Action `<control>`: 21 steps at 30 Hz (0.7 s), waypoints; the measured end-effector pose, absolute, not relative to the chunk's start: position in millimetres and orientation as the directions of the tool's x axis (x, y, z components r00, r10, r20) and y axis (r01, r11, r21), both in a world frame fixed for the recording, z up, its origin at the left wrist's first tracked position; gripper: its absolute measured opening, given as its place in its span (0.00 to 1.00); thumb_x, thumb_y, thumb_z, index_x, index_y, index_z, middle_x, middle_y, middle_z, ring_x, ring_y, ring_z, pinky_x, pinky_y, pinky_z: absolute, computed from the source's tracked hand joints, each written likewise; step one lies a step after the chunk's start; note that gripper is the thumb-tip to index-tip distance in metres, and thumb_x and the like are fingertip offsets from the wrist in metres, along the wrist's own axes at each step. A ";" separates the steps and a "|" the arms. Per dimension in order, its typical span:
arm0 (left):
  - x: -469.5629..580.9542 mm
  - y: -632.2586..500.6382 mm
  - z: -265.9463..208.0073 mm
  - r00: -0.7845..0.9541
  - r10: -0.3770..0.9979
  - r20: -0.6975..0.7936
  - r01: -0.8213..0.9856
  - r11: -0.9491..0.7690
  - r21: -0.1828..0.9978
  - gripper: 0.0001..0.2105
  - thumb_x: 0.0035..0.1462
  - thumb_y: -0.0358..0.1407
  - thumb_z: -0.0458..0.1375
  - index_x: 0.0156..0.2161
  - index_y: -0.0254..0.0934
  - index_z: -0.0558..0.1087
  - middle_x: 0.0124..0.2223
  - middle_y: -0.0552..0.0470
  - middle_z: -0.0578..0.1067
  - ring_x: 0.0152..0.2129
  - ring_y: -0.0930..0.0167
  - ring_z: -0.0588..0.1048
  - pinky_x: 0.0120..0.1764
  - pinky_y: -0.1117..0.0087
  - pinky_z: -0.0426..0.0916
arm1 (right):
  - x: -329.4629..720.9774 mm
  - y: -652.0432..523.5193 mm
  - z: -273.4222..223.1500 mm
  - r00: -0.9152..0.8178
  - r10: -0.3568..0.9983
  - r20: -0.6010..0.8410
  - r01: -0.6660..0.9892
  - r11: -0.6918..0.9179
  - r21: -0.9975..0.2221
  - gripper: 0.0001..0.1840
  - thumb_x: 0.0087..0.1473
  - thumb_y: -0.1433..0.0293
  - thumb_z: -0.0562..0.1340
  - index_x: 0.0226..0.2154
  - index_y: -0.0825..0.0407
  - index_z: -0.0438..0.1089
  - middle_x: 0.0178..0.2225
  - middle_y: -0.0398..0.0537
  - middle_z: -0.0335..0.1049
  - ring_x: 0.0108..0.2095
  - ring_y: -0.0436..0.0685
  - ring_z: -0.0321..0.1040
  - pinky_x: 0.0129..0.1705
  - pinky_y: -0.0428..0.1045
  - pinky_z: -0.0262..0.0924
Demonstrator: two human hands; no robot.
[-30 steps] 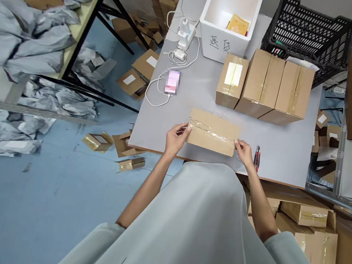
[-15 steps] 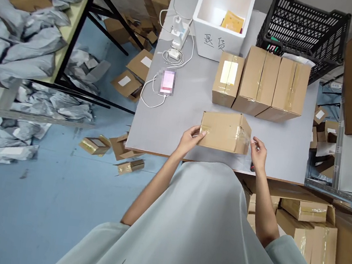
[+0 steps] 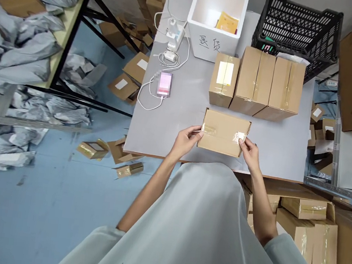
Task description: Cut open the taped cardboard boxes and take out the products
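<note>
Between my hands, near the table's front edge, is a small brown cardboard box (image 3: pixel 223 132) with clear tape at both ends of its upward face. My left hand (image 3: pixel 186 141) grips its left end, thumb on top and fingers at the side. At the opposite end my right hand (image 3: pixel 250 153) holds the right edge, its thumb pressing near the tape. Both hands are closed on the box. Whether the box's underside touches the table is hidden. Behind it stand three taped cardboard boxes, the nearest in kind being a narrow box (image 3: pixel 223 79) with a white label.
On the grey table (image 3: pixel 182 106) are a phone (image 3: pixel 164 84) with a charging cable and a power strip (image 3: pixel 175 36). A white foam bin (image 3: pixel 204 44) and a black plastic crate (image 3: pixel 298 31) stand behind. Grey parcels (image 3: pixel 25 58) fill a side table at left.
The small box has turned so its taped face is toward me and its right side no longer shows. My right hand has moved left and taken hold of its right end.
</note>
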State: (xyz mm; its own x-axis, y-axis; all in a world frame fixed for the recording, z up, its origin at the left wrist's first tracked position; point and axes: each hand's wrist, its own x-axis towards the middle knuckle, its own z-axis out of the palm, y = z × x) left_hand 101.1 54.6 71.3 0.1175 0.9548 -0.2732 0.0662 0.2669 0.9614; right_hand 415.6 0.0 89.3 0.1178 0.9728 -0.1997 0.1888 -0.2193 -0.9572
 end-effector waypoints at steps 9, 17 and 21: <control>62.0 27.4 24.6 0.096 0.904 -0.417 0.101 0.408 0.907 0.27 0.47 0.46 0.74 0.51 0.38 0.79 0.58 0.39 0.85 0.59 0.51 0.83 0.66 0.43 0.75 | 402.0 -13.0 60.1 -0.030 0.942 -0.334 0.154 -0.325 -0.933 0.42 0.49 0.38 0.78 0.58 0.47 0.85 0.75 0.58 0.68 0.71 0.75 0.70 0.69 0.67 0.73; 51.4 5.3 14.5 0.085 0.815 -0.574 0.137 0.561 0.817 0.24 0.57 0.57 0.64 0.48 0.40 0.83 0.56 0.40 0.85 0.57 0.54 0.82 0.63 0.47 0.77 | 405.5 -31.1 48.8 -0.149 0.893 -0.426 0.266 -0.378 -0.887 0.40 0.48 0.35 0.77 0.49 0.48 0.88 0.68 0.59 0.75 0.56 0.65 0.83 0.59 0.58 0.79; 55.8 2.3 18.2 0.084 0.799 -0.595 0.185 0.574 0.798 0.32 0.59 0.65 0.64 0.53 0.40 0.82 0.60 0.38 0.84 0.61 0.51 0.80 0.64 0.48 0.76 | 410.4 -25.8 32.0 -0.267 0.843 -0.467 0.377 -0.355 -0.856 0.37 0.55 0.31 0.69 0.38 0.48 0.88 0.51 0.54 0.87 0.55 0.69 0.83 0.62 0.63 0.76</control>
State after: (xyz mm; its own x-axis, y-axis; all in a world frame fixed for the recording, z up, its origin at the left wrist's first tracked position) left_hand 55.8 2.3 18.2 0.0845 0.7993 -0.5950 0.1849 0.5742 0.7976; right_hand 410.4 -25.8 32.0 -0.2671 0.8430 -0.4670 0.3767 -0.3547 -0.8557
